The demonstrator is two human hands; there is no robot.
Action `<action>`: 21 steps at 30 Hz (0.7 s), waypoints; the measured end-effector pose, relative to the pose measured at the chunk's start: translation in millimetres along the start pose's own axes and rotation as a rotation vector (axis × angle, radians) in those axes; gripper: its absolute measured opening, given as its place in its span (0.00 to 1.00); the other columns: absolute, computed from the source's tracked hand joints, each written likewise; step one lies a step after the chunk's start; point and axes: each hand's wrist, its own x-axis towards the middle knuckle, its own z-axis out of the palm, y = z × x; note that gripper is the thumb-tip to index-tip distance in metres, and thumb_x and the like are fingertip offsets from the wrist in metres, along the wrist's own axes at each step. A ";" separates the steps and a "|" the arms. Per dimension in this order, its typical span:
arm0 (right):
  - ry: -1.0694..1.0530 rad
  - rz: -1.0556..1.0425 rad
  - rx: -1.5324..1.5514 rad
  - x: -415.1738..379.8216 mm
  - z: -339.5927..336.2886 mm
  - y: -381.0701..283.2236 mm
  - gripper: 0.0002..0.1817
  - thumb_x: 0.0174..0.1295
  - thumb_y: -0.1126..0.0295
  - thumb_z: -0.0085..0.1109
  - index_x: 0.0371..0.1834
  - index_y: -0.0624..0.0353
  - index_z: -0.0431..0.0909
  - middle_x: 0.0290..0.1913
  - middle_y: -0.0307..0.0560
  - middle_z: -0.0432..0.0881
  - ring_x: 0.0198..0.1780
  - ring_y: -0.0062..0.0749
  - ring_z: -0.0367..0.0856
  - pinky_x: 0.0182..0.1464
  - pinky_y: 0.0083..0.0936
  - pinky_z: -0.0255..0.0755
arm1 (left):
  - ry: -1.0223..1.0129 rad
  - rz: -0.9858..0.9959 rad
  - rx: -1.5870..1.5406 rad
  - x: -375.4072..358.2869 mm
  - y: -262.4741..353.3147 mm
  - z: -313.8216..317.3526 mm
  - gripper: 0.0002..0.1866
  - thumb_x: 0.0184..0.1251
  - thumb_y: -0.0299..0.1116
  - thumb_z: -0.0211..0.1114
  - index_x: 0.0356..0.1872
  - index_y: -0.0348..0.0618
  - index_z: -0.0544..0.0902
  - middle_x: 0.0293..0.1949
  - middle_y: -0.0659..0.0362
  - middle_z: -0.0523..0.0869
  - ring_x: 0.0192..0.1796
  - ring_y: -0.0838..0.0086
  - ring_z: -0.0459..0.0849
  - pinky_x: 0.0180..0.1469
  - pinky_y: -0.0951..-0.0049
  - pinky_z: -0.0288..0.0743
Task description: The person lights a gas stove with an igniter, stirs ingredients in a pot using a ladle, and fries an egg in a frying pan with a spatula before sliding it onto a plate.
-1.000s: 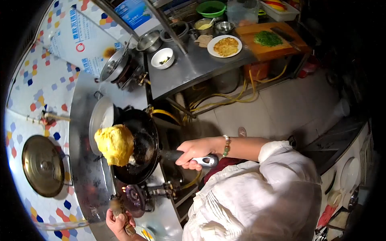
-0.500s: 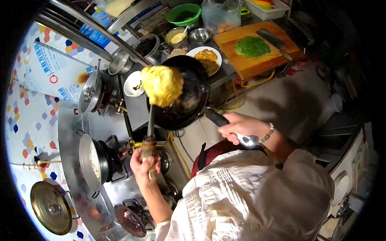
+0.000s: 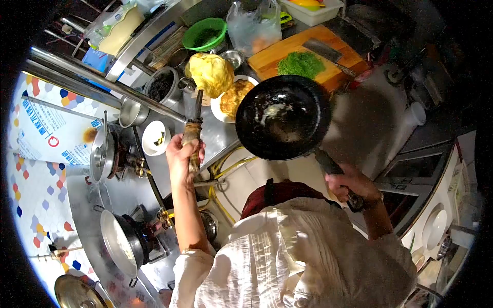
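Note:
My left hand (image 3: 186,154) is closed around the worn handle of a spatula (image 3: 198,105). On its far end sits a folded yellow cooked egg (image 3: 209,74), which hides the spatula's head. The egg is held just above and left of a white plate (image 3: 217,110) bearing a browned fried egg (image 3: 237,99). My right hand (image 3: 352,184) grips the dark handle of a black wok (image 3: 282,120), held out in front of my body. Oily residue and a few pale scraps show inside the wok.
A cutting board (image 3: 267,55) with chopped greens (image 3: 302,65) and a cleaver (image 3: 322,51) lies beyond the wok. A white bowl (image 3: 155,138) stands left. Pans, including a wok with pale food (image 3: 120,241), sit on the stove. A metal rail (image 3: 110,84) crosses the upper left.
The spatula with the egg has moved from over the wok to beside the plate. My right hand has swung the wok away to the right. The camera view has shifted too.

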 end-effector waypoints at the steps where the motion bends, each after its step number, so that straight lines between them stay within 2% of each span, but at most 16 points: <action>1: 0.129 0.059 0.051 -11.5 4.3 -6.5 0.09 0.60 0.68 0.53 0.27 0.57 0.66 0.13 0.33 0.65 0.12 0.15 0.62 0.14 0.17 0.58 | -0.017 -0.012 0.019 11.1 -4.5 4.0 0.15 0.50 0.24 0.56 0.40 0.29 0.68 0.26 0.47 0.79 0.17 0.73 0.75 0.17 0.78 0.68; 2: 0.257 0.118 0.104 -23.2 9.7 -12.2 0.08 0.59 0.68 0.54 0.28 0.58 0.67 0.13 0.33 0.65 0.12 0.15 0.61 0.14 0.17 0.57 | -0.006 -0.029 0.028 19.7 -7.4 10.7 0.14 0.50 0.22 0.56 0.39 0.29 0.69 0.25 0.48 0.79 0.17 0.73 0.75 0.17 0.78 0.68; 3: 0.328 0.058 0.048 -32.4 14.7 -15.8 0.07 0.59 0.69 0.55 0.31 0.60 0.69 0.14 0.33 0.65 0.13 0.14 0.61 0.14 0.16 0.56 | -0.022 -0.038 0.026 27.7 -11.6 17.1 0.14 0.50 0.22 0.58 0.39 0.28 0.68 0.24 0.48 0.79 0.17 0.73 0.75 0.17 0.78 0.68; 4: 0.332 0.060 0.051 -37.0 14.5 -15.4 0.07 0.59 0.69 0.55 0.31 0.60 0.69 0.14 0.33 0.65 0.13 0.14 0.61 0.14 0.16 0.56 | -0.039 -0.045 0.021 35.2 -16.0 22.2 0.14 0.51 0.21 0.59 0.38 0.28 0.68 0.23 0.49 0.79 0.17 0.73 0.76 0.17 0.78 0.68; 6: 0.357 0.079 0.177 -45.9 8.9 -13.3 0.09 0.59 0.72 0.54 0.39 0.61 0.66 0.16 0.35 0.65 0.14 0.17 0.62 0.15 0.16 0.59 | -0.059 -0.076 -0.023 47.1 -25.6 30.5 0.15 0.50 0.19 0.59 0.39 0.26 0.67 0.23 0.49 0.79 0.17 0.72 0.76 0.17 0.77 0.69; 7: 0.391 0.069 0.259 -49.5 9.0 -11.3 0.10 0.58 0.74 0.54 0.40 0.60 0.65 0.16 0.35 0.65 0.14 0.17 0.61 0.15 0.16 0.58 | -0.037 -0.086 -0.012 48.3 -28.3 35.5 0.12 0.50 0.21 0.58 0.36 0.27 0.69 0.23 0.49 0.79 0.17 0.72 0.76 0.18 0.77 0.69; 8: 0.393 0.071 0.260 -53.0 7.7 -10.7 0.10 0.58 0.74 0.54 0.40 0.60 0.65 0.16 0.35 0.65 0.14 0.17 0.61 0.15 0.16 0.58 | -0.015 -0.097 0.000 48.3 -29.6 41.2 0.09 0.51 0.22 0.57 0.34 0.28 0.72 0.24 0.49 0.80 0.17 0.72 0.76 0.18 0.78 0.68; 12: 0.418 -0.011 0.366 -62.7 1.9 -6.9 0.12 0.57 0.76 0.54 0.42 0.58 0.64 0.19 0.34 0.65 0.15 0.17 0.61 0.16 0.16 0.59 | 0.019 -0.157 -0.154 49.2 -42.8 45.6 0.10 0.51 0.22 0.57 0.35 0.27 0.72 0.23 0.49 0.80 0.18 0.72 0.76 0.19 0.78 0.69; 14: 0.449 -0.015 0.429 -63.0 -2.0 -4.0 0.12 0.57 0.76 0.54 0.42 0.57 0.63 0.20 0.34 0.65 0.16 0.17 0.61 0.16 0.16 0.59 | 0.001 -0.239 -0.159 53.3 -61.0 41.0 0.15 0.50 0.19 0.57 0.39 0.25 0.66 0.23 0.46 0.79 0.17 0.69 0.76 0.18 0.76 0.71; 16: 0.446 -0.095 0.364 -61.4 -7.4 -1.4 0.08 0.59 0.76 0.47 0.41 0.63 0.66 0.18 0.34 0.65 0.12 0.14 0.58 0.12 0.16 0.55 | 0.005 -0.273 -0.149 57.6 -74.2 36.1 0.15 0.49 0.18 0.57 0.39 0.24 0.67 0.23 0.46 0.78 0.17 0.68 0.77 0.18 0.75 0.71; 18: 0.455 -0.085 0.374 -61.7 -9.7 -3.9 0.08 0.59 0.76 0.47 0.41 0.63 0.65 0.18 0.34 0.65 0.12 0.14 0.58 0.12 0.16 0.55 | 0.017 -0.340 -0.158 56.1 -80.0 30.8 0.12 0.49 0.17 0.56 0.37 0.23 0.68 0.23 0.46 0.78 0.17 0.67 0.77 0.18 0.74 0.72; 19: 0.462 -0.076 0.380 -61.6 -10.0 -4.9 0.08 0.59 0.75 0.47 0.41 0.63 0.65 0.18 0.34 0.64 0.12 0.14 0.58 0.12 0.17 0.55 | -0.002 -0.322 -0.034 54.6 -79.7 29.1 0.15 0.50 0.22 0.54 0.39 0.22 0.71 0.25 0.46 0.79 0.20 0.69 0.77 0.21 0.74 0.72; 21: 0.460 -0.097 0.369 -61.2 -9.9 -5.0 0.08 0.60 0.74 0.47 0.41 0.63 0.66 0.17 0.34 0.64 0.12 0.14 0.58 0.12 0.16 0.55 | -0.003 -0.374 -0.073 59.6 -76.1 23.9 0.15 0.50 0.22 0.54 0.40 0.22 0.71 0.26 0.46 0.79 0.21 0.68 0.77 0.21 0.74 0.72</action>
